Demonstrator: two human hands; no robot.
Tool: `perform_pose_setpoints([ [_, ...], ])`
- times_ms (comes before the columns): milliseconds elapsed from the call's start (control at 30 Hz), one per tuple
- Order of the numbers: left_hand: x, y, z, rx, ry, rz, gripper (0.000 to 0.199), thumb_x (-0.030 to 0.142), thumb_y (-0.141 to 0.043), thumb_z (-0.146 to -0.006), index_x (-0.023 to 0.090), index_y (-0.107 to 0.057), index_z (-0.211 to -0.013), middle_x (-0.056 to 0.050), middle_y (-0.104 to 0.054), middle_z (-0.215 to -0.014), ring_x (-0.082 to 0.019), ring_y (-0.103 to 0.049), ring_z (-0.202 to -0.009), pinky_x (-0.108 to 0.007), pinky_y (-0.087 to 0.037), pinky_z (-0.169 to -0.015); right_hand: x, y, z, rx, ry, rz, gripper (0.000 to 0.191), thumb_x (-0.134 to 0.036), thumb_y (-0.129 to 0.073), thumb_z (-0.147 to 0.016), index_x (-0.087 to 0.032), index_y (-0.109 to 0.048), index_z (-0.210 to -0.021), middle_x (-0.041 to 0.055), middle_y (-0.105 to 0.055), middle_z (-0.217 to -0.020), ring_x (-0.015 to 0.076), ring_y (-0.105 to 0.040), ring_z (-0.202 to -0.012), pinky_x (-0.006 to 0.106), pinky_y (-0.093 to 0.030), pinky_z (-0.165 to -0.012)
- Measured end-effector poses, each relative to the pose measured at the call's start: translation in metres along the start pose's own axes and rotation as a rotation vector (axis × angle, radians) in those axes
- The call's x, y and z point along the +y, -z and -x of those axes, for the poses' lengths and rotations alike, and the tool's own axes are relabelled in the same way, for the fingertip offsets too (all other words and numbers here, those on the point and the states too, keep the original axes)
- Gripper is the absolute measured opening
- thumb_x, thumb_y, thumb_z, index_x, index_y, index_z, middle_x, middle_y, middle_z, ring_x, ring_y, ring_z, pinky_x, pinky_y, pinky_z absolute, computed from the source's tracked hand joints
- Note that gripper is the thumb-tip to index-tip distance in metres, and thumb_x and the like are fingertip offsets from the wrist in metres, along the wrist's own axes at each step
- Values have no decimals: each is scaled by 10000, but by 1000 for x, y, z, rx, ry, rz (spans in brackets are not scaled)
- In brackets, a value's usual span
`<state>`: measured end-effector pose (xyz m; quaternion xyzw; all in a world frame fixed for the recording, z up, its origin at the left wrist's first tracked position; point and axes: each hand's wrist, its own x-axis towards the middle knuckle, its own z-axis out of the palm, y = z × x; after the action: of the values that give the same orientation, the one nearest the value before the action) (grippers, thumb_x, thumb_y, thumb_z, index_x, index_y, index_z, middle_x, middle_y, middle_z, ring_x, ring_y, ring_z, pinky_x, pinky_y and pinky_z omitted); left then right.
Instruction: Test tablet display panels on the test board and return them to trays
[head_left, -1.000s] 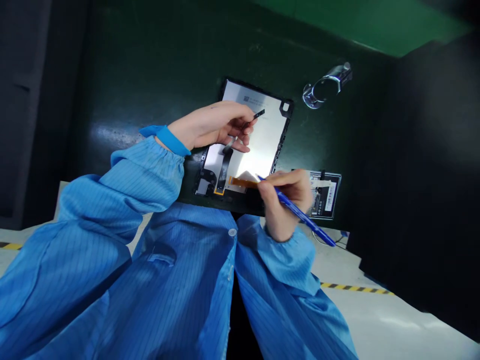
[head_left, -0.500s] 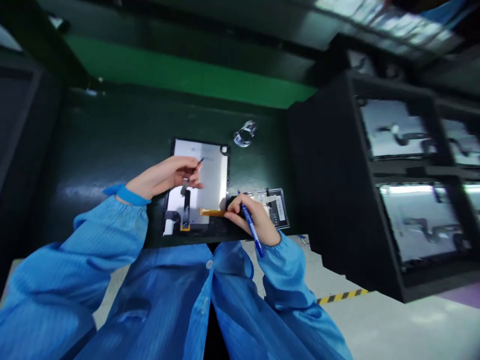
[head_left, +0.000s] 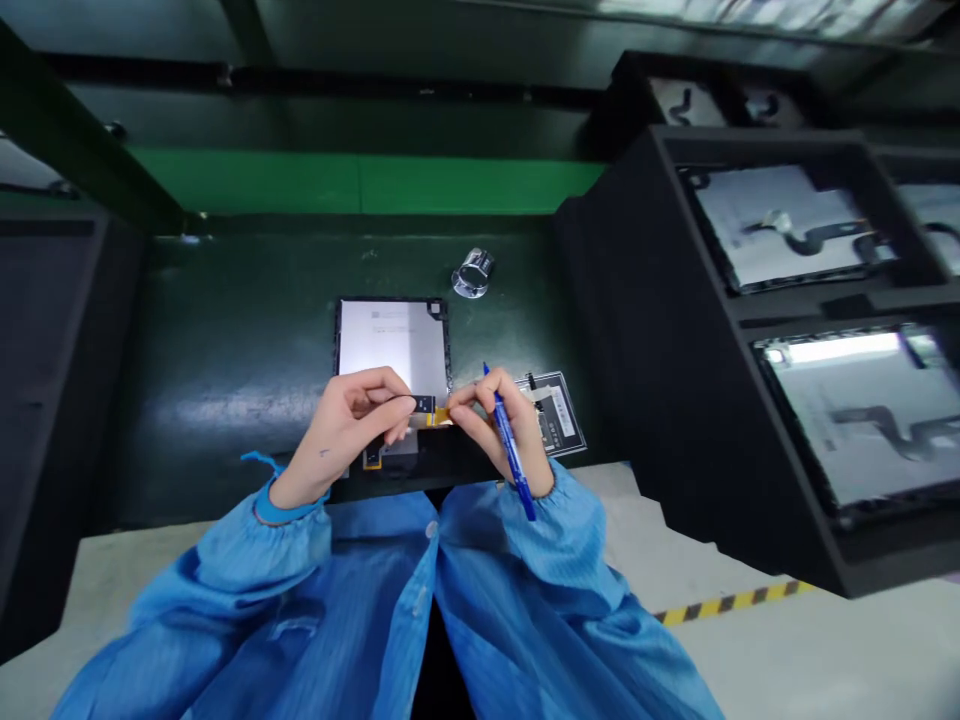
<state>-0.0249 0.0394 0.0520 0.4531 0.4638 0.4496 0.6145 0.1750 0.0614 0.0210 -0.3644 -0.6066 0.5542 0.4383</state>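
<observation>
A screen panel (head_left: 394, 345) with a pale back and black frame lies on the dark green bench in front of me. Over its near part, my left hand (head_left: 356, 430) pinches a black flex cable (head_left: 424, 404). The fingers of my right hand (head_left: 506, 425) close on an orange ribbon cable (head_left: 441, 415), whose end meets the black cable. A blue pen (head_left: 510, 442) is also tucked in my right hand, pointing up and away. Beside that hand lies a flat part with a white label (head_left: 561, 412), partly covered. My fingers hide the exact joint between the cables.
A clear magnifier loupe (head_left: 473, 273) stands beyond the panel. On the right, a black compartment tray (head_left: 630, 330) holds several screen panels (head_left: 862, 410) with dark cables. Another black tray (head_left: 112, 330) borders the left side.
My left hand has come down and right, and the black cable's end is now at the orange ribbon. My right hand still holds ribbon and pen. The view has shifted slightly.
</observation>
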Motion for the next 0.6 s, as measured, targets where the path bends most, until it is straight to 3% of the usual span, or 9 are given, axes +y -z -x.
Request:
perform_pose_setpoints([
  [267,-10,-8,12,165,-68,-169,191,189,-680,-870,175,-637,-684,45,-576,-561,-66,-497,-504,-201,-383,-528,-8,-10,0,101,-24,1,391,-315,-691,-900,-250,-326,-775,-16,-671,-777,109,-515,-615,267,-421,-630],
  [600,-16,-12,17,164,-72,-192,213,211,-667,-892,177,-621,-687,52,-559,-562,-70,-498,-515,-212,-392,-550,-11,-15,2,70,-19,-36,369,-223,-674,-890,-250,-322,-783,-24,-656,-785,91,-416,-568,256,-343,-571],
])
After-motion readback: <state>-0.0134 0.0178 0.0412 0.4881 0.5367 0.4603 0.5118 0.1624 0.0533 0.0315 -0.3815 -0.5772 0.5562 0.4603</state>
